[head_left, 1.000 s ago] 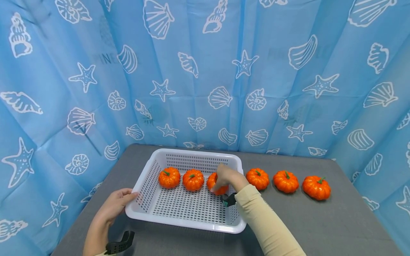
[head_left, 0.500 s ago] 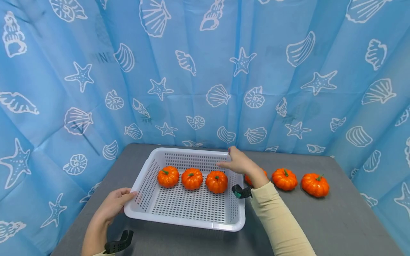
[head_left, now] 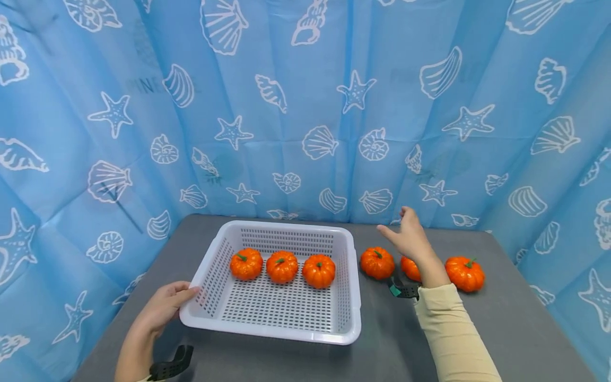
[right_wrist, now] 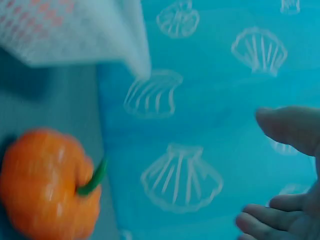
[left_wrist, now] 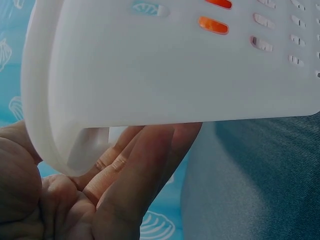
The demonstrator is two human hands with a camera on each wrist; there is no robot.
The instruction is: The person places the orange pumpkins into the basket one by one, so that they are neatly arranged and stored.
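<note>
A: Grips?
B: Basket (head_left: 269, 330), centre-left of frame, is gripped at its left rim by the left hand (head_left: 164, 306), presumably for steadiness. Nothing is held by the right hand (head_left: 411, 236), fingers spread near the outer pumpkins (head_left: 465, 274).
A: Axis?
B: Basket's long side is laid left-to-right, right end slightly lower in frame; inner pumpkins (head_left: 282, 267) are lined along it, stems up.

In front of me, a light-blue curtain (head_left: 296, 69) in soft folds, white-outlined scallop shells (head_left: 320, 142), spiral shells (head_left: 374, 144) and starfish (head_left: 356, 91) printed across it, faint grey lettering (head_left: 148, 86) toward my left, a dark grey tabletop (head_left: 267, 363) below, the curtain falling behind its far edge.
</note>
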